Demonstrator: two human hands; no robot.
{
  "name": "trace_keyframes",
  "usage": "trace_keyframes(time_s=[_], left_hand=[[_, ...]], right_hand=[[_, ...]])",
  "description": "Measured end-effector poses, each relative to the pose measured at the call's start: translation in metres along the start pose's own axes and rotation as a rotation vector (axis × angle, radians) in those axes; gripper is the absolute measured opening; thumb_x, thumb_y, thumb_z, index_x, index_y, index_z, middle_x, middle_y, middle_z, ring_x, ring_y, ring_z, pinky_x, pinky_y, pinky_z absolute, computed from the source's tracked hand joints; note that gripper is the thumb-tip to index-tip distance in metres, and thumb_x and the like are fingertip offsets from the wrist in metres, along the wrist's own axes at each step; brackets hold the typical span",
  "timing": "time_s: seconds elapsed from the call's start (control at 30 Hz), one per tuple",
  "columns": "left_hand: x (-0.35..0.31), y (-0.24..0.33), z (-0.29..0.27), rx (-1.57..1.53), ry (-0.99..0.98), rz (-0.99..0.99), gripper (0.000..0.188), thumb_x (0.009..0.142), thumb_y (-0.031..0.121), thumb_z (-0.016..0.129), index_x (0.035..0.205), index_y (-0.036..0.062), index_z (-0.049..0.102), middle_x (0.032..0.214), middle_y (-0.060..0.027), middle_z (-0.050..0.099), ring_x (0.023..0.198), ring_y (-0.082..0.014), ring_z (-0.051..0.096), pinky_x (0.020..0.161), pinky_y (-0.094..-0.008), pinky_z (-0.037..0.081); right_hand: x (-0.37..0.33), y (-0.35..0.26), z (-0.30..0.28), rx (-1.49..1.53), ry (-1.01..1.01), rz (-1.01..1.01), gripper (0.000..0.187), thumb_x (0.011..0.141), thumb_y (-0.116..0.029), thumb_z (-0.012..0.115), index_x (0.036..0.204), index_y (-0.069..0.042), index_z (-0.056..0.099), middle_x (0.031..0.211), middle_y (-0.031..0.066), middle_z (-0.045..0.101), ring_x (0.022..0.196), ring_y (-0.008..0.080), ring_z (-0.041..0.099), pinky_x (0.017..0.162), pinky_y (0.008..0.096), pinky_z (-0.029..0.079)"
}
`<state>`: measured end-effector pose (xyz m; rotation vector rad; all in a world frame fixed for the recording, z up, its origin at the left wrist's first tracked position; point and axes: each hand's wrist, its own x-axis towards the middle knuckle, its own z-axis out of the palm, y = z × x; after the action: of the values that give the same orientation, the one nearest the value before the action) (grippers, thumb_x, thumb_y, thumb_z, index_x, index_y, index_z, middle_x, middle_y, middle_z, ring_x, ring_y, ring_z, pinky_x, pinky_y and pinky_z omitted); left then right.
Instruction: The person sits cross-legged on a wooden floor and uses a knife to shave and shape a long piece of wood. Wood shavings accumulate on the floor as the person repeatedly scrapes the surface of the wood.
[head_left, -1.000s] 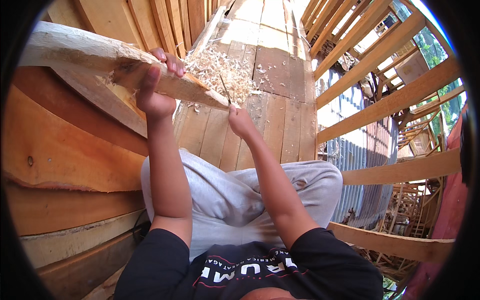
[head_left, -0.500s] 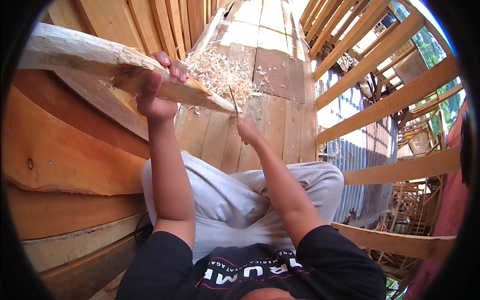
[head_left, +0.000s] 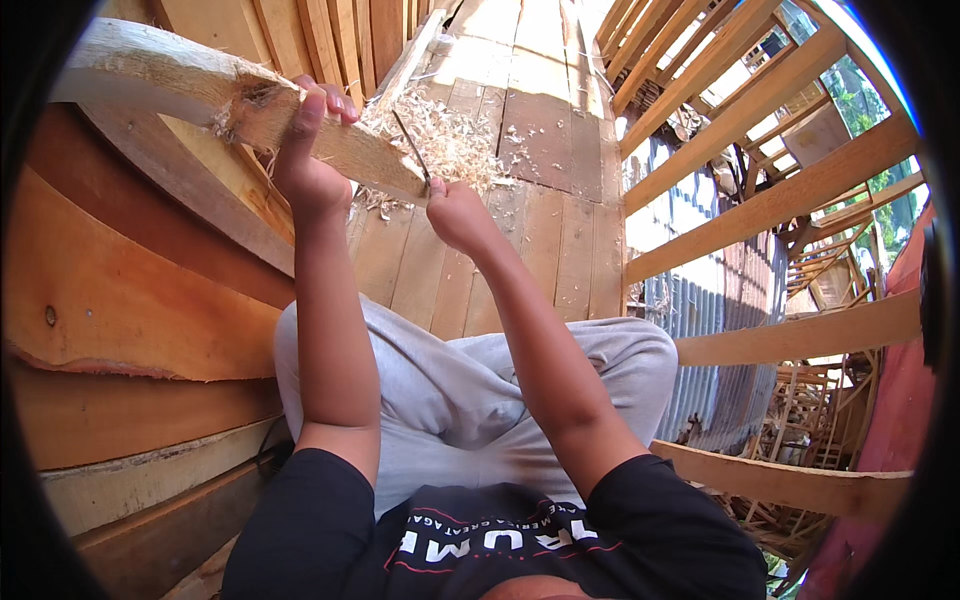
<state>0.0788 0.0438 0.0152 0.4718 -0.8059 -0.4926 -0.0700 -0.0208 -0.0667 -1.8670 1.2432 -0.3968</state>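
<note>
A long pale piece of wood (head_left: 190, 82), partly shaved and with a dark knot, slants in from the upper left. My left hand (head_left: 312, 175) is closed around it near its lower end, thumb on the near side and fingers over the far edge. At that end my right hand (head_left: 460, 215) is closed on a knife (head_left: 411, 145) with a thin dark blade. The blade points up and to the left, crossing the wood's tip. My right fist hides the knife's handle.
Curled wood shavings (head_left: 460, 145) lie heaped on the plank floor (head_left: 535, 240) beyond my hands. Stacked boards (head_left: 140, 310) line my left side. A slatted wooden railing (head_left: 770, 225) runs along the right, with corrugated metal sheets (head_left: 720, 300) outside it. My crossed legs (head_left: 450, 390) are below my hands.
My right hand and the knife have moved left and slightly up. The wood has turned in my left hand, and its end has shifted left and up.
</note>
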Motion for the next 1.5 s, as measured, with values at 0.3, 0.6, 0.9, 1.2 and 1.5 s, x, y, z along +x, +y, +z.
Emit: trace_keyframes(time_s=[0.3,0.6,0.9,1.2,1.5], left_hand=[[-0.006,-0.006,-0.010,-0.222,-0.229,-0.028,0.032,0.081,0.026,0.068,0.098,0.0026,0.055,0.078,-0.0082,0.053,0.075,-0.0195,0.052,0.073,-0.0329,0.044],[-0.006,0.003,-0.018,-0.139,-0.174,-0.025,0.031,0.081,0.026,0.067,0.098,0.0033,0.054,0.078,-0.0082,0.053,0.075,-0.0197,0.053,0.074,-0.0338,0.044],[0.000,-0.005,-0.007,-0.009,0.064,0.026,0.025,0.083,0.020,0.067,0.099,0.0049,0.054,0.078,-0.0066,0.053,0.075,-0.0200,0.053,0.074,-0.0326,0.043],[-0.011,-0.002,-0.010,-0.058,-0.223,-0.008,0.040,0.082,0.034,0.068,0.102,0.0029,0.054,0.085,-0.0099,0.057,0.086,-0.0241,0.059,0.088,-0.0393,0.045],[-0.020,-0.015,-0.010,0.057,-0.021,0.044,0.039,0.085,0.035,0.069,0.099,0.0017,0.054,0.084,-0.0099,0.059,0.083,-0.0235,0.062,0.082,-0.0398,0.051]], right_hand=[[0.006,0.137,0.008,0.146,-0.076,0.345,0.050,0.100,-0.037,0.037,0.079,0.005,0.053,0.059,0.0171,0.056,0.048,0.0284,0.056,0.044,0.0413,0.045],[-0.026,0.004,0.009,0.099,-0.006,-0.109,0.051,0.102,-0.034,0.032,0.070,0.001,0.053,0.058,0.0104,0.052,0.052,0.0219,0.052,0.055,0.0403,0.043],[0.001,-0.010,-0.008,-0.113,-0.041,0.030,0.050,0.099,-0.034,0.038,0.095,0.008,0.065,0.093,0.0288,0.066,0.092,0.0419,0.064,0.085,0.0472,0.048],[0.002,0.129,-0.002,-0.104,-0.118,0.217,0.050,0.099,-0.033,0.036,0.094,0.012,0.056,0.081,0.0239,0.060,0.068,0.0344,0.060,0.059,0.0452,0.047],[-0.016,0.010,0.003,0.128,-0.058,-0.007,0.054,0.102,-0.040,0.032,0.066,-0.002,0.045,0.052,0.0053,0.045,0.041,0.0183,0.043,0.042,0.0395,0.037]])
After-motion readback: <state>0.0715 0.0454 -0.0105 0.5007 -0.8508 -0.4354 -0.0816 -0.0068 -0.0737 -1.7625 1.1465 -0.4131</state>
